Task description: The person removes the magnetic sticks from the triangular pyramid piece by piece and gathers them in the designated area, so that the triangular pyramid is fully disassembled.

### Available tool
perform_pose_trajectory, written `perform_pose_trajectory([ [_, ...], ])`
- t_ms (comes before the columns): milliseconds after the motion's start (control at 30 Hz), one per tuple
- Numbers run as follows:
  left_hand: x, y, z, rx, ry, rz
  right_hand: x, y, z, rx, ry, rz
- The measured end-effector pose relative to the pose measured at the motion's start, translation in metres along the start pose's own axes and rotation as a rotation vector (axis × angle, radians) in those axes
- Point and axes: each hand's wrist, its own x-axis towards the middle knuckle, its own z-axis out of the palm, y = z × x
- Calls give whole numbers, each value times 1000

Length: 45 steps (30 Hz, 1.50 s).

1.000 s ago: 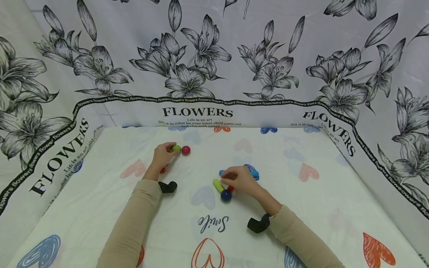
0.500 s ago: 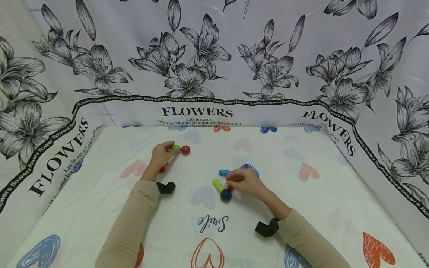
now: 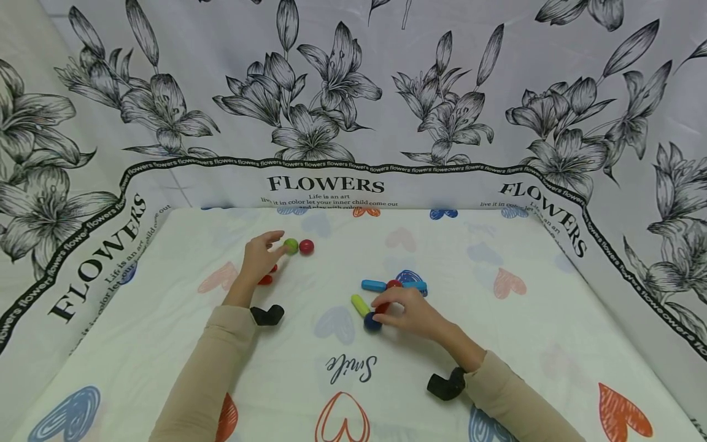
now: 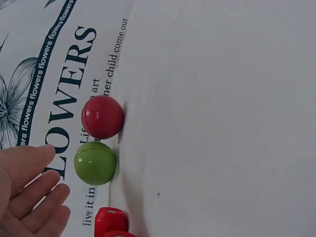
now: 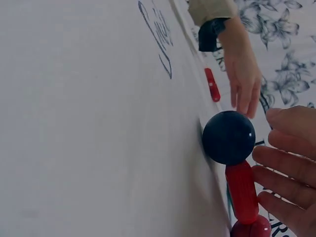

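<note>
My left hand (image 3: 258, 258) is beside a green ball (image 4: 95, 163), its fingers loose and apart from it in the left wrist view. A dark red ball (image 4: 102, 117) sits next to the green one. Red pieces (image 3: 265, 280) lie by the left wrist, partly hidden. My right hand (image 3: 411, 313) hovers at a dark blue ball (image 5: 228, 138) and a red rod (image 5: 242, 192), fingers relaxed; whether the fingertips touch the rod I cannot tell. That rod runs from the blue ball to a red ball (image 3: 394, 284), flanked by two blue rods (image 3: 374, 285). A yellow-green rod (image 3: 359, 305) meets the blue ball.
A white cloth with printed hearts (image 3: 509, 283) covers the table. Flower-printed fabric (image 3: 326, 123) rises behind and at both sides. Black wrist-worn devices (image 3: 446, 385) stick out from both sleeves.
My left fingers have spread and drawn back from the green ball. The right hand has shifted down and right, uncovering the red ball between the blue rods.
</note>
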Motion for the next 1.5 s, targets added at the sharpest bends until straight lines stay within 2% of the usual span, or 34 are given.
perform_pose_trajectory([
  [200,-14,11,0,-13,55,83,-4,2,3,-54,-51,-33],
  [367,-27,23,6,-18,100,189,-5,-1,3,-80,-92,-36],
  [533,-39,30,15,-32,80,255,-5,-3,3,-114,-108,-51],
  [733,-52,38,26,-28,0,277,-4,-6,2,-141,-148,-5],
  [900,-62,44,36,9,-81,359,-3,-7,2,-185,-162,9],
  [1067,-70,50,46,47,-178,398,-3,-5,2,-178,-163,25],
  [1167,-72,54,52,72,-237,424,-2,-4,3,-168,-161,38],
  [1367,-72,59,64,94,-357,534,-2,-8,4,-145,-149,31],
  [1500,-70,64,71,110,-441,579,-2,-9,4,-148,-144,29],
])
